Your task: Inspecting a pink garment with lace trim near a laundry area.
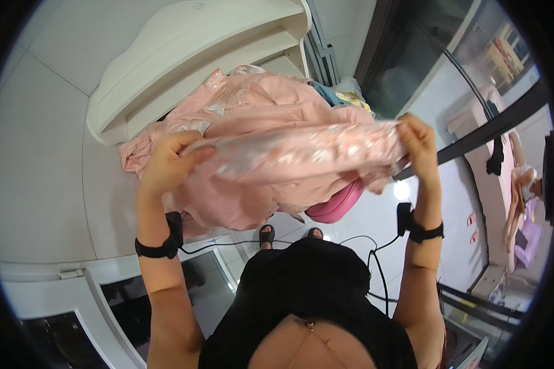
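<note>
A pink cloth edge with a pale, shiny patterned band (301,147) is stretched between my hands, blurred in places. My left hand (172,160) is closed on its left end. At the right end, my right hand (415,141) grips it with fingers curled. The rest of the pink fabric (258,98) lies heaped behind and beneath it, over a white curved piece of furniture (184,37). A teal and yellow cloth (326,93) shows at the heap's right. Below the heap is a round magenta cushioned object (332,206).
Glossy tiled floor surrounds my sandalled feet (266,235). Glass panels with dark frames (474,132) stand at the right. Beyond them a person (523,187) is on a bed (498,215), with pink slippers (473,227) on the floor. A white-framed door (86,295) is at the lower left.
</note>
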`<act>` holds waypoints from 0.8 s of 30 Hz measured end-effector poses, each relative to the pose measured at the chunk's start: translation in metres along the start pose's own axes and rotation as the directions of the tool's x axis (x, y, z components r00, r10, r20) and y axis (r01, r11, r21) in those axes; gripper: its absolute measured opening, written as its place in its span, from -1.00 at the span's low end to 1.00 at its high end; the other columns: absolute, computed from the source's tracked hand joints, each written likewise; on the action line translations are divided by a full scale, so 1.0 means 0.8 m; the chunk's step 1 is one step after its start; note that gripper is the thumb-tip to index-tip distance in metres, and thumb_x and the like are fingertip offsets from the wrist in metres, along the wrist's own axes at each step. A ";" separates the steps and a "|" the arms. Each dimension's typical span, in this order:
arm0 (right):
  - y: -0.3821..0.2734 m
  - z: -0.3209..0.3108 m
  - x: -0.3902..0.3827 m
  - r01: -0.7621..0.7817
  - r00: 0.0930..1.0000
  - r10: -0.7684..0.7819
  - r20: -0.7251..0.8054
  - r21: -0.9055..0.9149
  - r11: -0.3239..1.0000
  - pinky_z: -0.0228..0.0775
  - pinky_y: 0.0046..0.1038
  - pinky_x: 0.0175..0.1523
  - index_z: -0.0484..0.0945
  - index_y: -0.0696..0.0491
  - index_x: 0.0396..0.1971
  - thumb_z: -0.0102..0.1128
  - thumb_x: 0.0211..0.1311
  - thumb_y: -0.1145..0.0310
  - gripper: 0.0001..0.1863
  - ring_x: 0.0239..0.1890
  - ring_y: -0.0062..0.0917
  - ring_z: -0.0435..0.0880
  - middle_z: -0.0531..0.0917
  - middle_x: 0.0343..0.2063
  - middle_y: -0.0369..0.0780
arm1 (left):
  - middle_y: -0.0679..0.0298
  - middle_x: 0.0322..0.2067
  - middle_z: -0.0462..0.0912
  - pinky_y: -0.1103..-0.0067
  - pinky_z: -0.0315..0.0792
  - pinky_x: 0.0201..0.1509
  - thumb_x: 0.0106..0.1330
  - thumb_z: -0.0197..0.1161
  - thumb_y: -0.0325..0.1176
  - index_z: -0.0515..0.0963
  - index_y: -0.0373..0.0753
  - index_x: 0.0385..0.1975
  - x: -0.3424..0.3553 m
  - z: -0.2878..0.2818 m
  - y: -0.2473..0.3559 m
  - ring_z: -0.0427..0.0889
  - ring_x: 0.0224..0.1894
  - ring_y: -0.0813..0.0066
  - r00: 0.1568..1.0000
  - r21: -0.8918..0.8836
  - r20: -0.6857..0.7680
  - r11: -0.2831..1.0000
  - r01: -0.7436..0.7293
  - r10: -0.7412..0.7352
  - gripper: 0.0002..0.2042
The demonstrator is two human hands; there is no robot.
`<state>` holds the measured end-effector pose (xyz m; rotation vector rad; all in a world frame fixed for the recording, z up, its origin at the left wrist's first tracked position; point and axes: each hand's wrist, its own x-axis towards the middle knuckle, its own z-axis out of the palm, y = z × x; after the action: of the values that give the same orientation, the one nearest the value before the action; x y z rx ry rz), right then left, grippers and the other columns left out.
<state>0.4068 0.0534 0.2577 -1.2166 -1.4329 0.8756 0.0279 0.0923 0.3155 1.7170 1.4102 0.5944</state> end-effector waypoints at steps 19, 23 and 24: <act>0.035 -0.067 -0.006 -0.073 0.928 0.075 -0.364 0.017 0.997 0.06 -0.75 -0.47 0.41 0.05 -0.65 0.03 0.13 0.29 -0.78 -0.56 -0.82 0.26 0.35 -0.68 -0.49 | 0.53 -0.74 0.26 0.75 0.10 -0.66 0.03 0.19 -0.38 0.39 -0.26 -0.69 0.042 -0.138 -0.154 0.22 -0.65 0.80 0.995 0.035 -0.095 0.999 0.001 0.002 -0.84; 0.043 -0.073 -0.023 -0.116 0.805 0.064 -0.590 -0.050 0.992 0.09 -0.70 -0.50 0.48 0.06 -0.53 -0.02 0.13 0.35 -0.85 -0.58 -0.77 0.29 0.38 -0.65 -0.45 | 0.32 -0.41 0.38 0.72 0.34 -0.44 0.05 0.16 -0.36 0.43 -0.24 -0.34 0.067 -0.145 -0.223 0.40 -0.41 0.58 0.919 0.101 -0.379 0.992 -0.078 0.111 -0.80; 0.054 -0.078 -0.031 -0.126 0.736 0.036 -0.676 -0.085 0.988 0.12 -0.69 -0.51 0.49 0.07 -0.47 -0.03 0.12 0.34 -0.85 -0.59 -0.76 0.30 0.41 -0.63 -0.42 | 0.22 -0.25 0.37 0.65 0.35 -0.25 0.08 0.14 -0.37 0.36 -0.26 -0.11 0.043 -0.121 -0.208 0.41 -0.24 0.48 0.902 0.111 -0.257 0.938 -0.329 0.346 -0.66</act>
<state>0.4771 0.0342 0.2249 -1.5016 -0.8438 0.3211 -0.1329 0.1601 0.2281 2.0117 1.3320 1.0194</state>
